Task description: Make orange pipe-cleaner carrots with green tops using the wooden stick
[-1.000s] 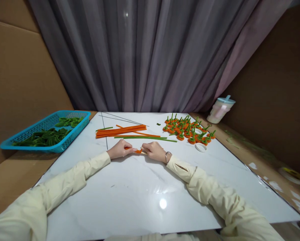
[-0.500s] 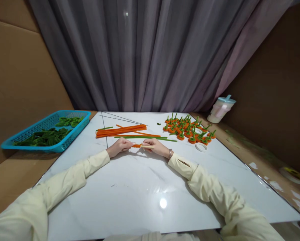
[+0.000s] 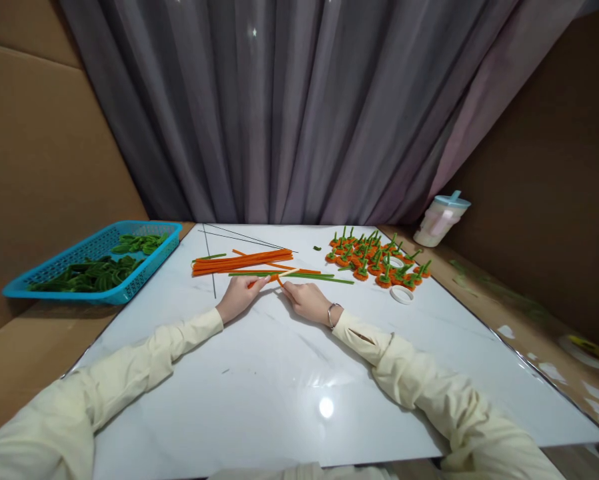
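My left hand is closed round a thin pale stick that has an orange pipe cleaner coiled on it. The bare end of the stick points up and to the right. A loose length of the orange pipe cleaner runs down to my right hand, which pinches it between thumb and fingers. Just beyond my hands lie a bundle of orange pipe cleaners and a few green pipe cleaners.
Right of these stand several orange and green pipe-cleaner pieces, with a white ring by them. A blue basket at left holds green pieces. A lidded cup stands at back right. Cardboard flanks the white table.
The stick has swung from level to tilted, now held from the left hand's side. My right hand has let go of the stick and grips the pipe cleaner's loose end, slightly lower.
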Available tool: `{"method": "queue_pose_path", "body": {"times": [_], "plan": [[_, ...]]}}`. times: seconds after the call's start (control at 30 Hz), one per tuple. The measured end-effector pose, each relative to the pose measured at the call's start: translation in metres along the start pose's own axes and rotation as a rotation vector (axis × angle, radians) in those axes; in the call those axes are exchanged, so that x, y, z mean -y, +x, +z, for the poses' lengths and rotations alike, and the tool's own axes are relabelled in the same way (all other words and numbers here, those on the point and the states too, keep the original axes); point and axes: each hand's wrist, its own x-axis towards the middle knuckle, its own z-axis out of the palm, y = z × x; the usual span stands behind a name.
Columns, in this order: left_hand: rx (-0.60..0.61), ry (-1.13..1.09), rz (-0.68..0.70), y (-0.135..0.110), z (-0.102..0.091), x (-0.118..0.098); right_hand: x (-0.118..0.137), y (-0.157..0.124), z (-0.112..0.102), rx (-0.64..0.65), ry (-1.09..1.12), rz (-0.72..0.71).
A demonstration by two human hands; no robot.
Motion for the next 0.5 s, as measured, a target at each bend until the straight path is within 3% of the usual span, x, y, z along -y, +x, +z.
{"method": "queue_pose_path", "body": {"times": [0.3,0.5], "plan": [[0.015,0.162,0.081,-0.0005,0.0004,0.0024,0.0014,-0.0051,-0.0040,0.041,-0.186,-0.109],[0.142,0.111,0.005,0.0016,0.0008,0.0043,0.0013,-0.0071,-0.0048,-0.041,-0.204,-0.137]]}}
